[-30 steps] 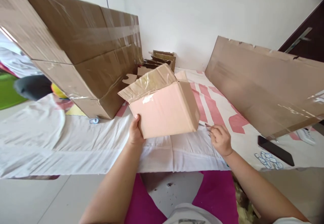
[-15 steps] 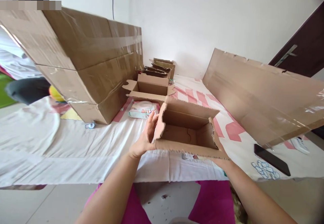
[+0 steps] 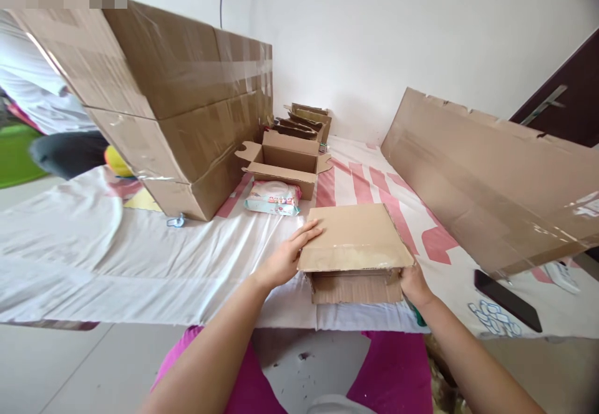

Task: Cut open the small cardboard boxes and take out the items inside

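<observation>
A small brown cardboard box (image 3: 356,232) lies on the cloth in front of me, one broad panel facing up and its rough-cut open side turned toward me. My left hand (image 3: 287,255) grips its left end, fingertips over the top panel. On the right end, my right hand (image 3: 414,283) holds the near corner, with part of its fingers hidden by the cardboard. Just beyond the box sits a pack of wet wipes (image 3: 272,198). Behind that stands another open cardboard box (image 3: 287,163) with its flaps spread.
A tall taped carton stack (image 3: 187,102) rises at left, and a large cardboard panel (image 3: 477,177) stands at right. A black phone (image 3: 508,300) and several small blue-edged pieces (image 3: 493,318) lie near the right front edge. More folded cardboard (image 3: 306,121) is against the wall.
Both hands have tipped the box over: its opening, which faced up, now points toward me, and a closed panel is on top. My left fingers have moved onto that panel.
</observation>
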The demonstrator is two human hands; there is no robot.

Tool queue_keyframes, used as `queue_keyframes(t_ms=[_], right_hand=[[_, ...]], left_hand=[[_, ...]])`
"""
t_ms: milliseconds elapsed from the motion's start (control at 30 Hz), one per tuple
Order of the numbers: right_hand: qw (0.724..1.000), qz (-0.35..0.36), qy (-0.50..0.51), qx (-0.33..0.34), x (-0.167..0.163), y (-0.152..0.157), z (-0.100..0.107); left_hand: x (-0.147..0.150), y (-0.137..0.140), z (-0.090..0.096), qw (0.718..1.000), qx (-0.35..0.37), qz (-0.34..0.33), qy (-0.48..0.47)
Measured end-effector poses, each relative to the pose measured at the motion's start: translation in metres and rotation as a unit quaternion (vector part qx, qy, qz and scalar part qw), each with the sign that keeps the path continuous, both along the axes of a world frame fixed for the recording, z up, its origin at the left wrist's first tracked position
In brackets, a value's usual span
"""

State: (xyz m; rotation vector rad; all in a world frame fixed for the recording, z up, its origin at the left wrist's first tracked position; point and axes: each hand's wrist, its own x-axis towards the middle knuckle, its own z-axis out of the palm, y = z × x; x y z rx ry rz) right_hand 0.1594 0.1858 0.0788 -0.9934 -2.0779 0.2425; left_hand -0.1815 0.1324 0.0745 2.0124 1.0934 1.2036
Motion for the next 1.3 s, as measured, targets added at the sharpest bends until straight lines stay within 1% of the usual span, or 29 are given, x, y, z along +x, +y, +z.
queue_keyframes(t_ms=[100, 167, 233, 267, 333, 400, 433, 467, 500, 533, 567, 633, 667, 700, 767, 833, 933, 1033, 1100, 1200, 1300], right_hand=[[0.999, 0.018, -0.032, 0.011, 0.008, 0.0, -0.006], [0.999, 0.008, -0.04, 0.011, 0.015, 0.001, -0.008], [0.999, -0.007, -0.039, 0.0, 0.021, 0.003, -0.005], [0.999, -0.021, -0.029, -0.006, 0.023, 0.003, -0.001], [0.997, -0.072, 0.015, -0.012, 0.025, 0.0, 0.013], [0.989, -0.131, 0.071, 0.0, 0.021, -0.009, 0.032], [0.985, -0.145, 0.09, 0.012, 0.017, -0.016, 0.044], [0.985, -0.137, 0.097, 0.031, 0.011, -0.025, 0.055], [0.989, -0.106, 0.086, 0.054, 0.004, -0.034, 0.065], [0.994, -0.055, 0.053, 0.075, -0.005, -0.043, 0.074], [0.996, 0.0, 0.007, 0.089, -0.014, -0.052, 0.082], [0.987, 0.09, -0.107, 0.084, -0.03, -0.065, 0.089], [0.979, 0.113, -0.155, 0.076, -0.038, -0.069, 0.09], [0.971, 0.121, -0.192, 0.07, -0.044, -0.072, 0.089], [0.963, 0.108, -0.232, 0.079, -0.051, -0.073, 0.083], [0.959, 0.091, -0.25, 0.094, -0.054, -0.07, 0.076], [0.957, 0.081, -0.26, 0.098, -0.054, -0.068, 0.071], [0.959, 0.067, -0.26, 0.095, -0.056, -0.069, 0.07], [0.959, 0.061, -0.259, 0.096, -0.059, -0.071, 0.07], [0.961, 0.065, -0.248, 0.1, -0.067, -0.076, 0.067], [0.966, 0.082, -0.223, 0.105, -0.076, -0.082, 0.064]], left_hand=[[0.0, 0.001, -0.001, 1.0, -0.015, -0.006, -0.015], [-0.001, 0.002, -0.001, 0.999, -0.022, -0.016, -0.021], [-0.003, 0.002, 0.0, 0.999, -0.021, -0.027, -0.033], [-0.003, 0.002, 0.0, 0.999, -0.018, -0.032, -0.041], [-0.004, 0.001, 0.002, 0.998, -0.007, -0.041, -0.053], [-0.004, 0.0, 0.004, 0.997, 0.006, -0.048, -0.059], [-0.003, -0.001, 0.005, 0.997, 0.009, -0.048, -0.058], [-0.003, -0.002, 0.005, 0.997, 0.009, -0.043, -0.056], [-0.002, -0.002, 0.006, 0.998, 0.007, -0.035, -0.05], [-0.001, -0.003, 0.007, 0.999, 0.003, -0.026, -0.042], [0.0, -0.003, 0.008, 0.999, 0.001, -0.015, -0.03], [0.002, -0.003, 0.009, 1.0, 0.01, 0.004, 0.005], [0.003, -0.003, 0.01, 0.999, 0.023, 0.011, 0.027], [0.004, -0.003, 0.01, 0.998, 0.039, 0.016, 0.048], [0.005, -0.004, 0.011, 0.994, 0.072, 0.021, 0.083], [0.007, -0.006, 0.012, 0.99, 0.093, 0.02, 0.104], [0.014, -0.013, 0.016, 0.987, 0.117, 0.011, 0.111], [0.024, -0.022, 0.019, 0.982, 0.148, -0.005, 0.114], [0.03, -0.028, 0.02, 0.977, 0.166, -0.005, 0.132], [0.038, -0.032, 0.017, 0.964, 0.208, 0.004, 0.162], [0.042, -0.032, 0.011, 0.951, 0.259, 0.006, 0.172]])
